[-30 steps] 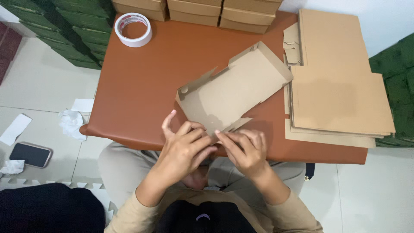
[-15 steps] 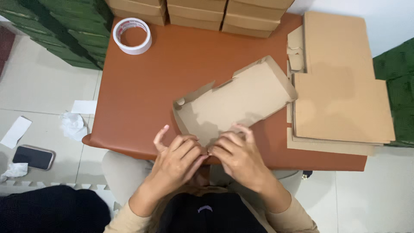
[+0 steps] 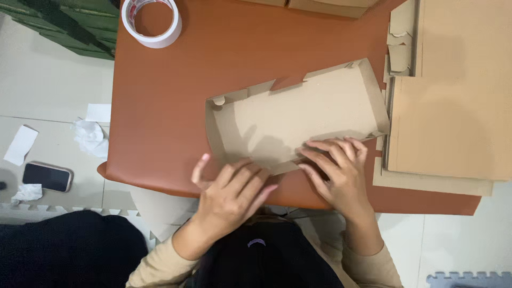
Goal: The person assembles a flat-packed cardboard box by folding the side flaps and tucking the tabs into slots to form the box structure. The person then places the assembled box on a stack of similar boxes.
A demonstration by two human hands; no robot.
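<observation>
A half-folded brown cardboard box [image 3: 298,114] lies open on the reddish-brown table [image 3: 176,101], its side walls partly raised. My left hand [image 3: 232,194] presses down on the box's near flap at the table's front edge, fingers spread. My right hand [image 3: 336,170] lies flat on the near right flap, fingers pushing against the fold. Both hands touch the cardboard; neither wraps around it.
A stack of flat cardboard sheets [image 3: 448,106] fills the table's right side. A roll of white tape [image 3: 152,21] sits at the far left corner. More boxes [image 3: 320,5] line the far edge. On the floor at left lie a phone [image 3: 47,176] and crumpled paper [image 3: 90,136].
The box has swung flatter and lies more level on the table. Both hands shifted from pinching the near corner to pressing along the near flaps, the right hand moving further right.
</observation>
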